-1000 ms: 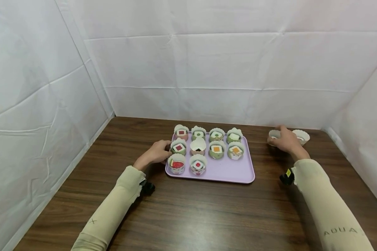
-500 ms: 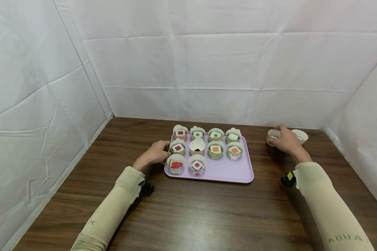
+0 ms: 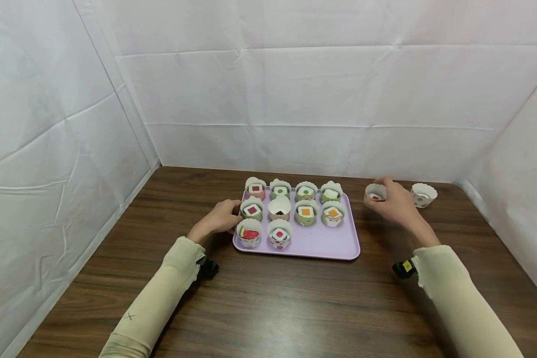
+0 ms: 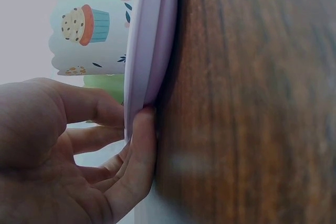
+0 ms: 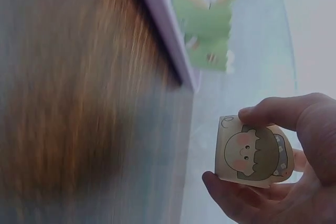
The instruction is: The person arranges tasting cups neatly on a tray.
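My left hand (image 3: 221, 216) grips the left rim of a lilac tray (image 3: 324, 243). In the left wrist view its fingers (image 4: 139, 145) pinch the tray's edge (image 4: 149, 40) from above and below. My right hand (image 3: 398, 203) holds a paper baking cup (image 3: 372, 190) with a red-and-white piece inside, right of the tray. The right wrist view shows this baking cup (image 5: 252, 153), printed with a cartoon face, between thumb and fingers, off the table. Several baking cups stand upright on the tray, including one with a red piece (image 3: 250, 234) at the front left.
Another scalloped baking cup (image 3: 422, 195) stands on the brown wooden table (image 3: 268, 303), right of my right hand. White cloth walls (image 3: 304, 99) enclose the table at the back and sides. Bare tray surface shows at its front right.
My right hand has moved left toward the tray with the baking cup, away from the other cup. My left hand stays at the tray's rim.
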Motion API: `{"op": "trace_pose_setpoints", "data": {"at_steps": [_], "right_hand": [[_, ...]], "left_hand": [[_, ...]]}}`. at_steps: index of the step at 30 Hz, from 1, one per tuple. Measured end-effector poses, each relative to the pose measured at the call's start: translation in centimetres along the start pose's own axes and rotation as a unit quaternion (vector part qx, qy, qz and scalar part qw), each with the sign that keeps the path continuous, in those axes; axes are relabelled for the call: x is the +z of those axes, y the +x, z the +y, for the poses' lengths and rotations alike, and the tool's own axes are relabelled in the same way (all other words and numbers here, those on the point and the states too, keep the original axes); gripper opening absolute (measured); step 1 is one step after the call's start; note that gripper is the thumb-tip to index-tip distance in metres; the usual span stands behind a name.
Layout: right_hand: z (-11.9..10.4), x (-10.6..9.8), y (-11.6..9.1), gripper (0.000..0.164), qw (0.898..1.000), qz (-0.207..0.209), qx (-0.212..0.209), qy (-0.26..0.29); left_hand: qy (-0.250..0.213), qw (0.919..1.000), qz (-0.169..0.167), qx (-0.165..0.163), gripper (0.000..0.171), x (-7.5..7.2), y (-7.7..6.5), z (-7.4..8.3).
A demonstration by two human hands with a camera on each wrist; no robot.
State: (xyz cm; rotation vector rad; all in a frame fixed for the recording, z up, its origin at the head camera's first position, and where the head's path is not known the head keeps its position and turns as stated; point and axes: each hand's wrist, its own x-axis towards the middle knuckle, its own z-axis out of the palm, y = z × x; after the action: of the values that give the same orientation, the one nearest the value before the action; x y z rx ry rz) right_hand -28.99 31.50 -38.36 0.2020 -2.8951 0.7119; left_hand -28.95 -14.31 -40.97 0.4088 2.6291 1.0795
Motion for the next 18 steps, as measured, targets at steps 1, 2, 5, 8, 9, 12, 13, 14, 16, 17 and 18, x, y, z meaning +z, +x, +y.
{"op": "trace_pose_setpoints", "data": {"at_steps": [1,2,5,8,9,12,13,14,16,17,18], "right_hand": [[-0.4,0.1,-0.2,0.063,1.000,0.002,-0.004,0.002],[-0.9,0.2,-0.4,0.062,1.000,0.004,-0.009,0.003],[-2.1,0.5,-1.1,0.060,1.000,0.003,-0.020,0.007],[-3.2,0.7,-1.8,0.059,1.000,0.005,-0.027,0.011],[-3.5,0.7,-2.1,0.059,0.999,0.004,-0.029,0.013],[-4.4,0.9,-2.7,0.059,0.999,-0.002,-0.031,0.017],[-4.7,1.0,-2.8,0.058,0.999,-0.003,-0.034,0.017],[-4.9,1.0,-3.0,0.058,0.999,-0.006,-0.037,0.018],[-5.4,1.2,-3.3,0.058,0.999,-0.009,-0.043,0.018],[-5.6,1.3,-3.4,0.058,0.999,-0.008,-0.047,0.018],[-5.8,1.3,-3.5,0.058,0.999,-0.009,-0.049,0.020]], "left_hand": [[0.001,1.0000,0.000,0.002,0.039,0.0,0.0,0.0],[0.001,1.0000,0.000,0.003,0.038,0.0,0.0,0.0],[0.000,1.0000,-0.001,0.004,0.035,0.0,0.0,-0.1],[-0.004,1.0000,-0.002,0.003,0.034,0.0,0.0,-0.1],[-0.005,1.0000,-0.001,0.002,0.034,0.0,0.0,-0.1],[-0.003,1.0000,-0.002,0.001,0.034,0.0,0.1,-0.1],[-0.003,1.0000,-0.002,0.001,0.034,0.0,0.1,-0.1],[-0.002,1.0000,-0.002,0.000,0.034,-0.1,0.1,-0.1],[-0.001,1.0000,-0.002,-0.001,0.034,0.0,0.0,-0.2],[-0.002,1.0000,-0.002,-0.001,0.034,0.0,0.0,-0.2],[-0.002,1.0000,-0.002,-0.001,0.033,0.0,0.0,-0.1]]}}
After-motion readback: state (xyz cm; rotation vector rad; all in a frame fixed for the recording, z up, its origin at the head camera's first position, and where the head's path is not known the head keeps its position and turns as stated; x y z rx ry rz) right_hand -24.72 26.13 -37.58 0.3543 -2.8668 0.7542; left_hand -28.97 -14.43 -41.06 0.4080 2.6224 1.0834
